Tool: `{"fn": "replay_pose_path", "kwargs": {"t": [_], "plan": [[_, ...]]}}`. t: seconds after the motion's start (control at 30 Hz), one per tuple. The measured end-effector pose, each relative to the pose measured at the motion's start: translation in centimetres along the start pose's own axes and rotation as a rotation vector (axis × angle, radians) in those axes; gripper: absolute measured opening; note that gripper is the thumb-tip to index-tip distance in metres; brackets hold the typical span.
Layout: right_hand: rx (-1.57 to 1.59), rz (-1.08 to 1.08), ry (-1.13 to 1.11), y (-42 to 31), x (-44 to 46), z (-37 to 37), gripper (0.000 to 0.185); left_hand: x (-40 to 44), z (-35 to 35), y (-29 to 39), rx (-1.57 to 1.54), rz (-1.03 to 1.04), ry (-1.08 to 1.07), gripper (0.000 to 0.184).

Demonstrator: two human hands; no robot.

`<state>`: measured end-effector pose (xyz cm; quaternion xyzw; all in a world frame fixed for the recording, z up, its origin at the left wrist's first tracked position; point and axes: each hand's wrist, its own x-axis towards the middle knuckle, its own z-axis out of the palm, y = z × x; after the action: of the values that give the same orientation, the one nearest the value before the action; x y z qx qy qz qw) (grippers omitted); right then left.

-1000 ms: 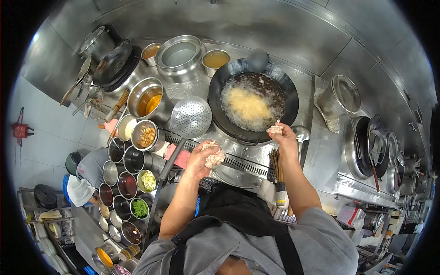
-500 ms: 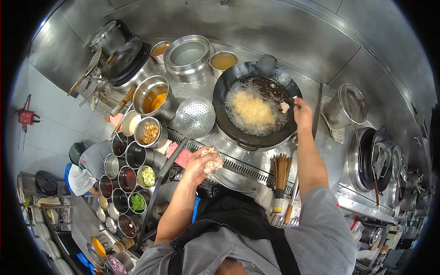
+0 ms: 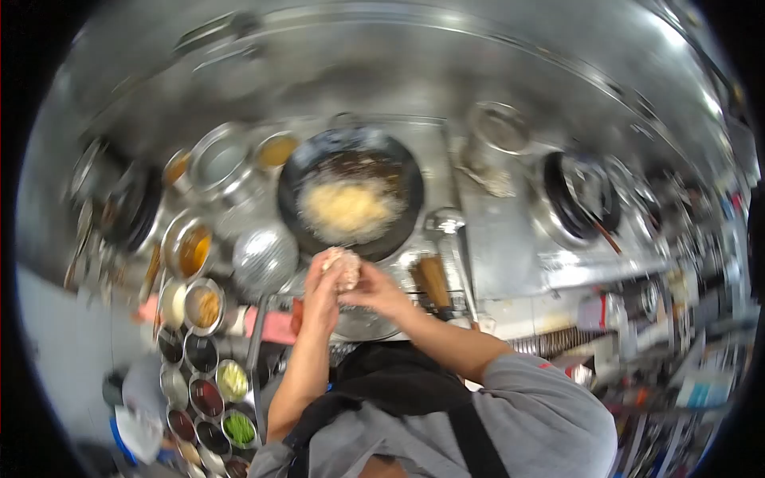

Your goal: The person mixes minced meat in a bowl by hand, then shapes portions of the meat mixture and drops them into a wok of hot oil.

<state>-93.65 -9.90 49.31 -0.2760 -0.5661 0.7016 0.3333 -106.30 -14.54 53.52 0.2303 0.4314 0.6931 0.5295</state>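
My left hand [image 3: 319, 291] holds a lump of pale, pinkish raw meat [image 3: 343, 269] just in front of the wok's near edge. Against the right side of that lump is my right hand [image 3: 374, 288], its fingers closed on the meat. The black wok [image 3: 410, 191] holds dark oil, where a pale yellow, foaming mass [image 3: 349, 207] bubbles. Motion blur softens the whole view.
A perforated strainer [image 3: 265, 259] lies left of the wok, its handle toward me. A ladle [image 3: 445, 223] and a bamboo brush [image 3: 433, 283] lie on the right. Ingredient pots [image 3: 207, 397] stand at lower left, near another person [image 3: 139, 426].
My right hand has come back from over the wok to the meat in my left hand. The camera view has swung, so the wok appears farther left.
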Motion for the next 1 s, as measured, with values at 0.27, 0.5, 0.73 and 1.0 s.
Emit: {"fn": "replay_pose_path", "kwargs": {"t": [0.27, 0.5, 0.73, 1.0], "plan": [[-0.149, 0.041, 0.186, -6.4, -1.8, -1.5, 0.044, -0.9, 2.0, 0.3, 0.385, 0.225, -0.159, 0.033], [-0.821, -0.46, -0.012, -9.2, -0.7, -2.6, 0.055, 0.4, 2.4, 2.9, -0.163, -0.272, -0.222, 0.025], [-0.797, -0.26, -0.014, -10.3, -0.3, -1.4, 0.044, 0.4, 0.5, 2.4, -0.138, -0.271, -0.315, 0.028], [-0.756, -0.228, 0.049, -8.4, 0.1, -0.7, 0.031, 0.8, -1.3, 0.9, -0.044, -0.168, -0.21, 0.027]]}}
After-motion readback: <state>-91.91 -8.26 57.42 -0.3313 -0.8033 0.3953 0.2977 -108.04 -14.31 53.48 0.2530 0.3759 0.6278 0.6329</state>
